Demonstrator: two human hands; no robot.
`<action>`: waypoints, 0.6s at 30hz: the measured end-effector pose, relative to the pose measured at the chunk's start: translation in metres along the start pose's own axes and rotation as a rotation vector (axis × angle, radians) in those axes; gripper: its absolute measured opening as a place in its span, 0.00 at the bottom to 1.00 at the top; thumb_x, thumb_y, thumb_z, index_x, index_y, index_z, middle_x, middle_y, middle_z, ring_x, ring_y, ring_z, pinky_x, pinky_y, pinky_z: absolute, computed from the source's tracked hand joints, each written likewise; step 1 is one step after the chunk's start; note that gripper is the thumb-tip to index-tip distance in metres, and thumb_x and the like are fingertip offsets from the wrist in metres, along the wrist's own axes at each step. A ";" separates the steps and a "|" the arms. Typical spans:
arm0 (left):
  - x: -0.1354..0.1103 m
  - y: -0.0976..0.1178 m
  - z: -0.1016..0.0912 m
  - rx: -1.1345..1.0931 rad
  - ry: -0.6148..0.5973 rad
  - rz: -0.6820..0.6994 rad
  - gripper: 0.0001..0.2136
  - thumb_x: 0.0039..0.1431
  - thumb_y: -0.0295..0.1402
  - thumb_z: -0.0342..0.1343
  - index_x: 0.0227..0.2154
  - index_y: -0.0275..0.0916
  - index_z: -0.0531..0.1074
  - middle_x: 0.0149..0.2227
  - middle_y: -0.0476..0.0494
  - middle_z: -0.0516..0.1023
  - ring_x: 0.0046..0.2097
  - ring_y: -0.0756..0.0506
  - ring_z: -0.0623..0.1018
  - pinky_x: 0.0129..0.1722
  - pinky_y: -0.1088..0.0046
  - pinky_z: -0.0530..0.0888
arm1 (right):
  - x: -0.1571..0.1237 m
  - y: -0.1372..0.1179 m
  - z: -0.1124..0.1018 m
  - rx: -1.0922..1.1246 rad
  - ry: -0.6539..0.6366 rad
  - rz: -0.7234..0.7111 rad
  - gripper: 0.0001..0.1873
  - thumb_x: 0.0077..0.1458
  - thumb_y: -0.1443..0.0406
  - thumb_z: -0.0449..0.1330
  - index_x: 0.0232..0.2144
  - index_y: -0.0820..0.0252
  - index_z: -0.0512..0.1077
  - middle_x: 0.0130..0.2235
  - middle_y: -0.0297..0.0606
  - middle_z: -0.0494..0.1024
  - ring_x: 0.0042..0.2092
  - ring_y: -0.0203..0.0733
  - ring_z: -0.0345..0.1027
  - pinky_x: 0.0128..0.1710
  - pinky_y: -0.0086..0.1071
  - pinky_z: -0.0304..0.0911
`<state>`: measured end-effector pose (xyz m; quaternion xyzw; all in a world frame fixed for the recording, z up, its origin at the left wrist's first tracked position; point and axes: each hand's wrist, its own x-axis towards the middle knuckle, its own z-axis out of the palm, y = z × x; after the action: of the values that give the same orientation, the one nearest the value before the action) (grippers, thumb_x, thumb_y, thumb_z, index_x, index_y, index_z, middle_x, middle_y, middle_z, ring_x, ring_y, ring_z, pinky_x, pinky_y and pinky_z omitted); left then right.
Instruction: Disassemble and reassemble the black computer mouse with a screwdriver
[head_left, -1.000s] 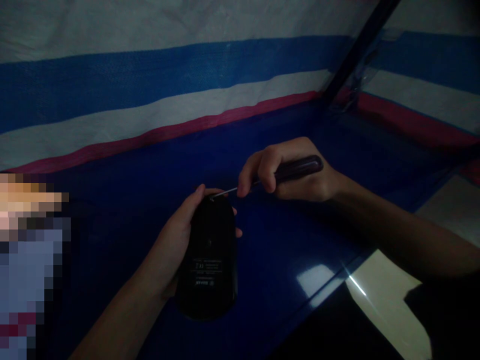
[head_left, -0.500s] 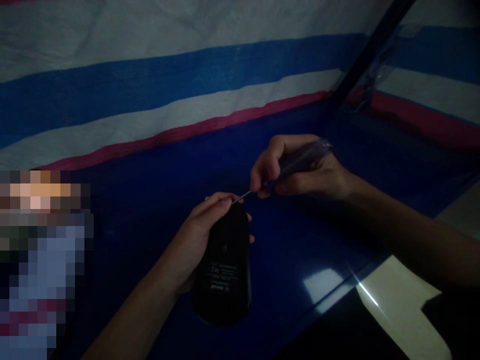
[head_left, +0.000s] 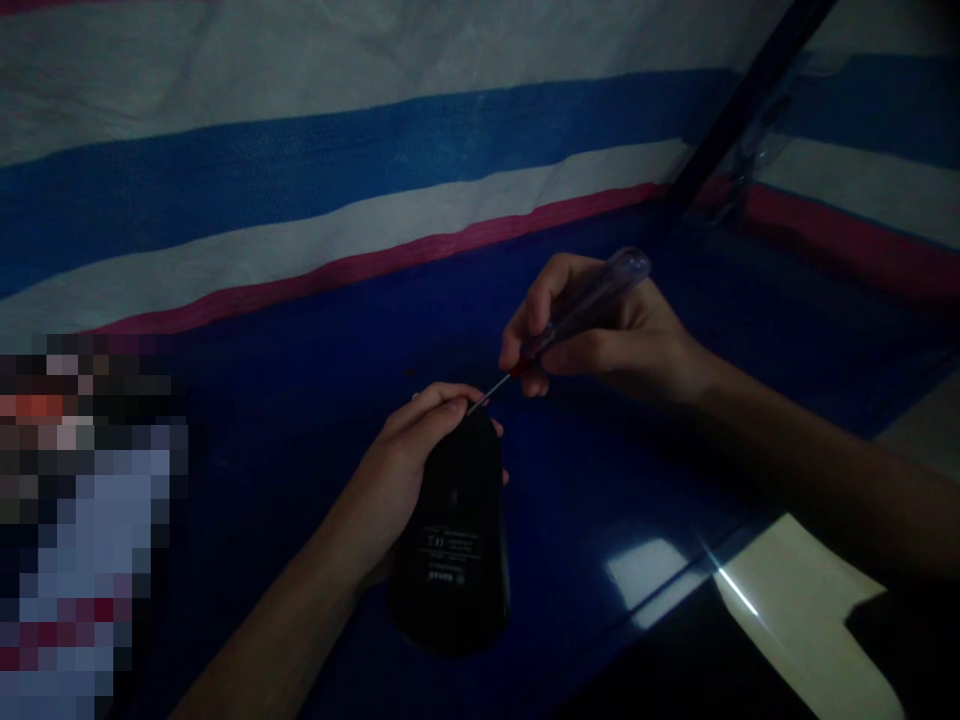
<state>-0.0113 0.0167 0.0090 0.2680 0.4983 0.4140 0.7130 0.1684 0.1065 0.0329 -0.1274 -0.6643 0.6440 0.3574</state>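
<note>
A black computer mouse (head_left: 457, 520), as its long rounded shape suggests, lies with its printed underside facing up. My left hand (head_left: 405, 440) is wrapped round its far end and left side, the thumb on top and fingertips showing past the right edge. In my right hand (head_left: 592, 330) is a screwdriver (head_left: 600, 295) with a clear purplish handle, a red collar and a thin metal shaft. Its shaft slants down to the far end of the mouse, beside my left thumb. Darkness and the thumb hide exactly where the tip touches.
A glossy blue tabletop (head_left: 570, 500) lies below my hands. Behind it hangs a striped white, blue and red sheet (head_left: 375, 150), with a dark pole (head_left: 750, 100) at the back right. A person (head_left: 82, 530), blurred out, is at the left edge.
My right hand has tipped the screwdriver steeper, its handle end rising slightly to the left, so the red collar now shows. The mouse has shifted a little to the right.
</note>
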 end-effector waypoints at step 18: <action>-0.003 -0.009 -0.002 0.340 -0.020 0.130 0.13 0.57 0.46 0.57 0.38 0.44 0.74 0.34 0.48 0.75 0.36 0.45 0.78 0.32 0.72 0.69 | 0.009 -0.014 0.028 -0.768 0.165 -0.133 0.19 0.50 0.58 0.66 0.21 0.63 0.63 0.18 0.24 0.59 0.21 0.24 0.51 0.19 0.24 0.45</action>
<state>-0.0106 0.0094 0.0021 0.4204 0.5356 0.3662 0.6343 0.1484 0.0889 0.0517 -0.2598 -0.8325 0.3118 0.3771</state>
